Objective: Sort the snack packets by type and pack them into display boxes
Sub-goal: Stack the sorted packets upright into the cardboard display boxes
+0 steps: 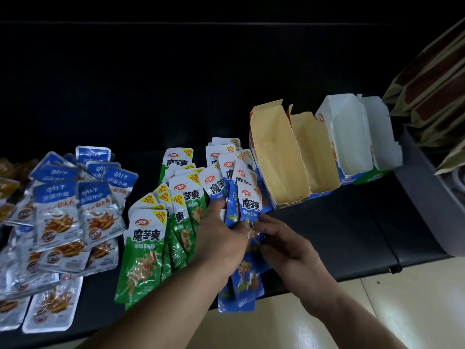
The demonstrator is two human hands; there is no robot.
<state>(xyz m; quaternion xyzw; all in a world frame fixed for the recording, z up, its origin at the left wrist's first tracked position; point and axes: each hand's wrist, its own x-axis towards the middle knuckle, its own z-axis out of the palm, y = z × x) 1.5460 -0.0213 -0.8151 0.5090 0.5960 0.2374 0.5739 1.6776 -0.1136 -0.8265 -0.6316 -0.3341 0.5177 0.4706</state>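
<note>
Both hands meet at the lower middle of the frame over a fan of blue snack packets [247,202]. The left hand [221,238] has its grip closed around the lower part of that fan, fingers curled over the packets' edges. The right hand [284,244] pinches the clear lower section of the same bunch, thumb and fingertips pressed together on it. More blue packets trail below the hands, toward the pale floor [377,311] at the lower right, and one overhangs the near edge of the dark counter [327,235].

Just left of the hands lies a spread of green snack packets [148,238], overlapping one another, each with a yellow corner badge. Further left, filling the left side of the frame, is a loose heap of silver-and-blue fish snack packets [60,210], many lying flat and some stacked. At the far left edge a few orange-toned packets [7,182] are only partly visible.

Right of centre stand four open display boxes in a row, touching side to side and leaning: two tan-lined boxes [279,157] nearest the blue packets, then two white-lined boxes [352,137] beyond. All four look empty. At the upper right edge, brown paper bags [432,79] are stacked.
</note>
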